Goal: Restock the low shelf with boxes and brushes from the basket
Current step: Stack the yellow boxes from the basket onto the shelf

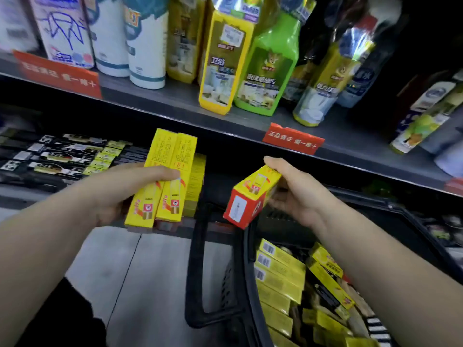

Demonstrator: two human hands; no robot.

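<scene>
Store shelving rises before me, bottles on the upper tier. My left hand grips two long yellow boxes at the low shelf, beside a yellow stack already there. My right hand clasps one box, red end toward me, above the black basket holding more boxes.

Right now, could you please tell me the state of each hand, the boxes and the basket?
left hand: gripping two yellow boxes side by side over the low shelf
right hand: holding one tilted yellow box, red end toward the camera
basket: on the floor, still stocked with boxes
</scene>
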